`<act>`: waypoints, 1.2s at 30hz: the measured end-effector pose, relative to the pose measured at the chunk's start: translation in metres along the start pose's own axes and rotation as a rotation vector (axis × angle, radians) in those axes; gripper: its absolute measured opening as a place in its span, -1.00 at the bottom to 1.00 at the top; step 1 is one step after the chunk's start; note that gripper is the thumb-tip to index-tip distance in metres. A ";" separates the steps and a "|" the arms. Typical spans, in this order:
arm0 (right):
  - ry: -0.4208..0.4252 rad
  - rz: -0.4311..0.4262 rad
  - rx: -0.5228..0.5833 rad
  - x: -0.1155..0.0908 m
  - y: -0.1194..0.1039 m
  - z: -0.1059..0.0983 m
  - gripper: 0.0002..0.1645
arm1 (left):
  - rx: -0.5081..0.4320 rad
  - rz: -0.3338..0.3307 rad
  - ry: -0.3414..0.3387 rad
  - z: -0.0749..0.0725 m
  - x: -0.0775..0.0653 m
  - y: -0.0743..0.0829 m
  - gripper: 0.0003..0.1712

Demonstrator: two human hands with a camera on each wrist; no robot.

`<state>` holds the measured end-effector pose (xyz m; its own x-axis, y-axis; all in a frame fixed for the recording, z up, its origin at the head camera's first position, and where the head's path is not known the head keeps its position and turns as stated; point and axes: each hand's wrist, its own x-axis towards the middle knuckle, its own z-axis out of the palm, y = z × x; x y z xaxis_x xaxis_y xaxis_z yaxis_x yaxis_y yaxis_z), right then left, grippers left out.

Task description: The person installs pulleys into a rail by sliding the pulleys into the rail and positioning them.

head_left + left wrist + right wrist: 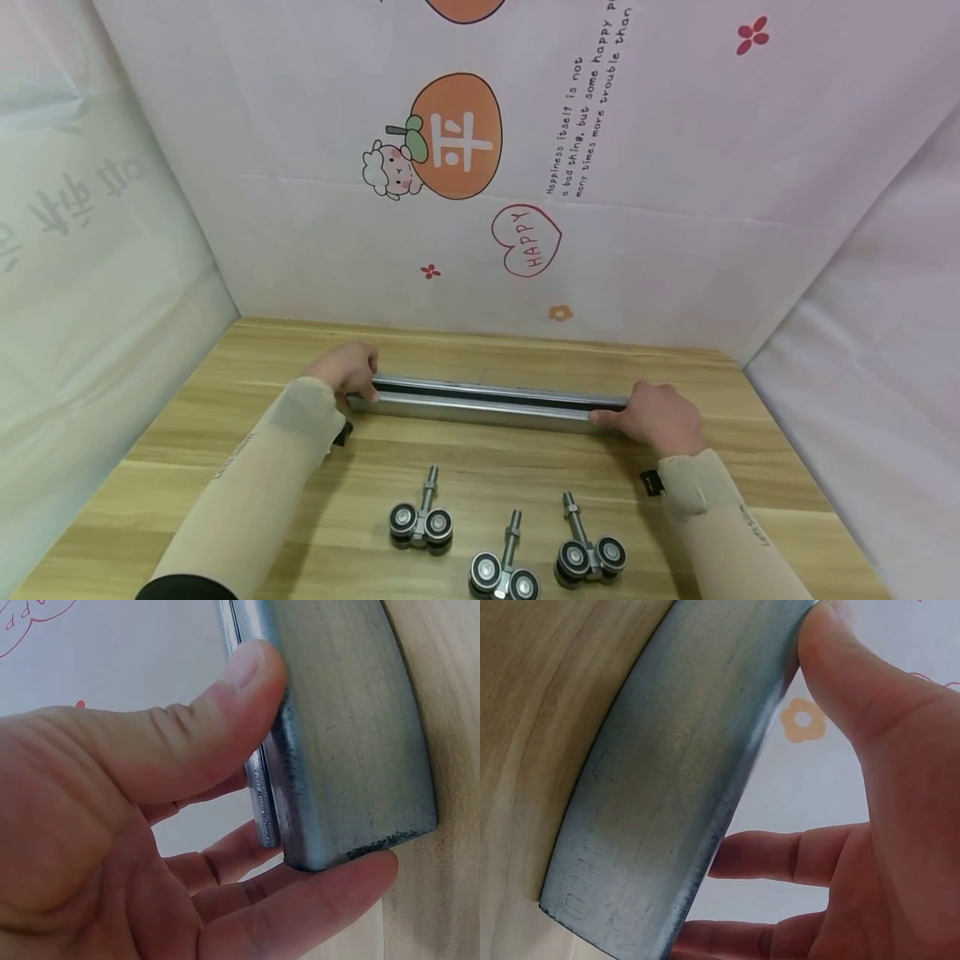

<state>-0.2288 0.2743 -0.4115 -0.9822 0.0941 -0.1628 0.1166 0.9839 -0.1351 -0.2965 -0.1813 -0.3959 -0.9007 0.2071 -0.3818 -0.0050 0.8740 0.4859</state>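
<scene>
A long silver metal channel rail (480, 411) lies across the back of the wooden table, its dark slot facing up. At its left end my left hand (347, 368) grips it, thumb on the top edge of the near wall; in the left wrist view one finger (322, 907) lies along the cut end. My right hand (663, 417) holds the opposite end, with the thumb (832, 660) at the upper edge and the other fingers on the far side, partly hidden. The rail's lower edge sits right at the tabletop in both wrist views.
Nearer the head camera stand three twin-axle roller trolleys with upright bolts: a left one (422, 525), a middle one (504, 575) and a right one (590, 560). A printed white cloth (660, 275) hangs behind the wooden table (360, 475) and along both sides.
</scene>
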 end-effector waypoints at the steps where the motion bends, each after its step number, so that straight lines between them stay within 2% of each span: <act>1: 0.000 -0.003 0.000 0.000 0.000 0.000 0.03 | -0.005 0.000 -0.004 0.000 -0.001 0.000 -0.64; 5: 0.004 -0.016 -0.009 -0.001 0.001 0.002 0.12 | -0.027 0.006 -0.015 0.001 -0.002 -0.002 -0.64; 9: 0.017 -0.039 -0.028 0.000 0.002 0.002 0.22 | -0.024 0.045 0.004 0.001 -0.003 -0.006 -0.64; 12: 0.010 -0.053 -0.017 -0.001 0.004 0.000 0.14 | -0.038 0.066 0.017 0.003 -0.003 -0.010 -0.63; 17: 0.016 -0.110 0.011 -0.005 0.012 -0.002 -0.14 | -0.127 0.072 0.011 0.003 -0.006 -0.015 -0.60; 19: 0.026 -0.137 0.014 -0.007 0.017 0.000 -0.17 | -0.143 0.075 0.004 0.002 -0.008 -0.015 -0.62; 22: 0.035 -0.168 0.027 -0.011 0.023 0.001 -0.07 | -0.132 0.079 -0.002 0.001 -0.008 -0.019 -0.61; 27: 0.025 -0.154 0.092 -0.019 0.032 0.002 0.08 | -0.073 0.058 -0.002 0.004 -0.007 -0.028 -0.39; 30: 0.049 -0.120 0.133 -0.023 0.038 0.003 0.09 | -0.078 0.051 0.002 0.006 -0.005 -0.034 -0.31; 33: 0.067 -0.098 0.153 -0.025 0.046 0.003 0.00 | -0.111 0.054 0.006 0.007 -0.004 -0.036 -0.32; 36: 0.053 -0.093 0.145 -0.027 0.052 0.003 -0.18 | -0.131 0.055 0.010 0.007 -0.004 -0.037 -0.35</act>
<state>-0.1962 0.3225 -0.4168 -0.9957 0.0153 -0.0917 0.0411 0.9571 -0.2869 -0.2897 -0.2112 -0.4181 -0.9054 0.2481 -0.3445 -0.0119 0.7964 0.6047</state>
